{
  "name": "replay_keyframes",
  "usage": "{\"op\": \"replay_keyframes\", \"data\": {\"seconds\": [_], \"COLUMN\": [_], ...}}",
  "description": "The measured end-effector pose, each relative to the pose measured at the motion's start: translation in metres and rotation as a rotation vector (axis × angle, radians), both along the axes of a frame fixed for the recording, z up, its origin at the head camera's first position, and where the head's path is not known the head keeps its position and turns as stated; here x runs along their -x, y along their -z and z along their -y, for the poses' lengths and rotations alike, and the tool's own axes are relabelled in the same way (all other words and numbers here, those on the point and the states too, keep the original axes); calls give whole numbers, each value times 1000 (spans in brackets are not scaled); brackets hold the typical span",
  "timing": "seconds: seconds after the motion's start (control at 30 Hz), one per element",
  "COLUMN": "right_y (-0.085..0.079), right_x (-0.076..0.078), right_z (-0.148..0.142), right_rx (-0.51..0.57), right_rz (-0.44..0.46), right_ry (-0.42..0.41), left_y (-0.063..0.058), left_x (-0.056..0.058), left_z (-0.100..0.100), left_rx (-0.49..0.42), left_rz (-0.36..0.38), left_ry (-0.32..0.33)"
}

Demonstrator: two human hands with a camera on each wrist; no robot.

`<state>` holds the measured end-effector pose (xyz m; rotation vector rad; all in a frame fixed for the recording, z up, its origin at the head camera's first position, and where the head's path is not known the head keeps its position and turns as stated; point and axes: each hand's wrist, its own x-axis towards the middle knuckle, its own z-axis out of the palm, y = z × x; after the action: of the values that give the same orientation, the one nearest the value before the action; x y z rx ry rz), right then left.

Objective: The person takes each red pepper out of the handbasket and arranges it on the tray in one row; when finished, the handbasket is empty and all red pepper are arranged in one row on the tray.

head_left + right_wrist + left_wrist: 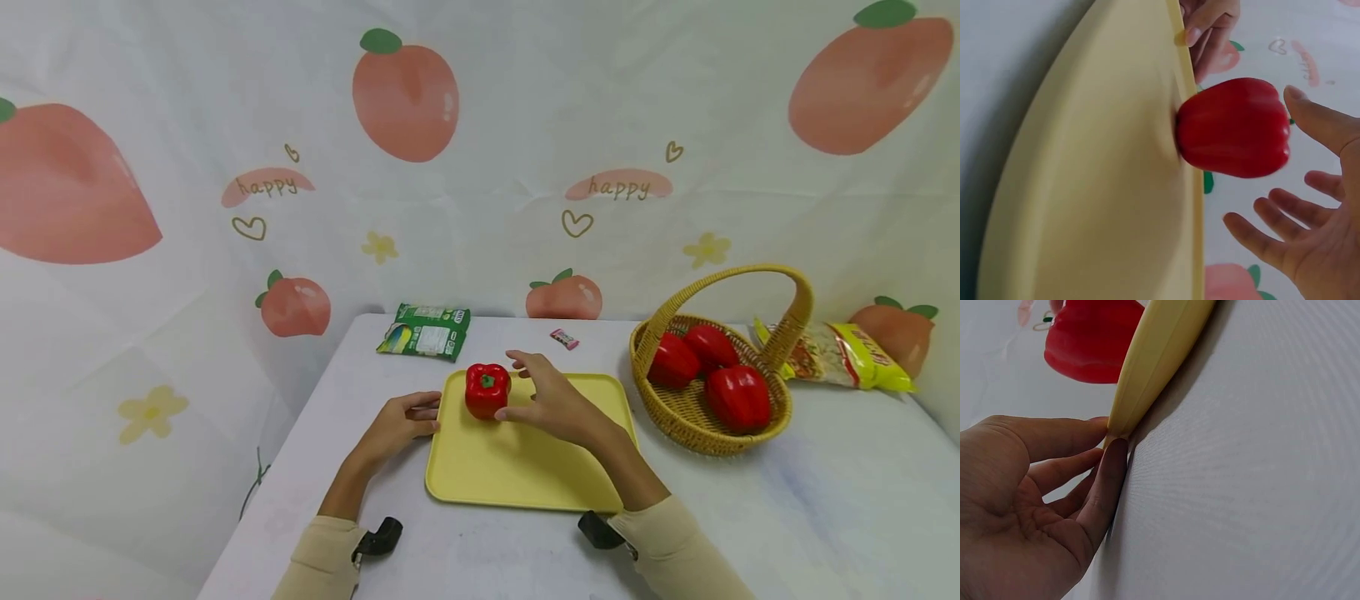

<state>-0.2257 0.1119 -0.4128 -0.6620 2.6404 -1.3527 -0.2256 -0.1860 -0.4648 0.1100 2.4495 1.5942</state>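
Note:
A red bell pepper with a green stem stands upright near the back left of a yellow tray. My left hand holds the tray's left rim, its fingertips against the edge in the left wrist view. Spread around the pepper's right side is my right hand, with nothing in its grip. In the right wrist view, a gap shows between the pepper and most of the fingers; the thumb tip is close to its top, and I cannot tell whether they touch.
A wicker basket with a tall handle holds several red peppers at the right. Behind it lies a yellow snack packet. A green packet and a small pink wrapped candy lie at the table's back.

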Motion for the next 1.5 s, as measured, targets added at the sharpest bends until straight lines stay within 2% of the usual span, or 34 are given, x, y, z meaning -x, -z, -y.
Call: {"op": "replay_keyframes", "data": {"seconds": [0.2,0.43,0.73,0.97,1.2,1.5], "right_y": [-6,-16,-23,-21,-17,-18], "right_x": [-12,-28,-48,-53,-51,-49], "right_z": [-22,-54,-99,-131,-153,-179], "right_rx": [1,-8,-109,-105,-25,-50], "right_rz": [-72,-213,-375,-526,-562,-527], "right_ry": [-6,-5,77,156,199,304], "left_y": [0,-1,2,2,3,4], "left_x": [-1,-1,1,1,3,2], "left_z": [0,-1,1,-1,-1,-1], "left_rx": [7,15,17,11,30,33], "left_rz": [3,5,-6,3,-7,0], "left_ry": [-7,-16,5,-18,-16,-29]}}
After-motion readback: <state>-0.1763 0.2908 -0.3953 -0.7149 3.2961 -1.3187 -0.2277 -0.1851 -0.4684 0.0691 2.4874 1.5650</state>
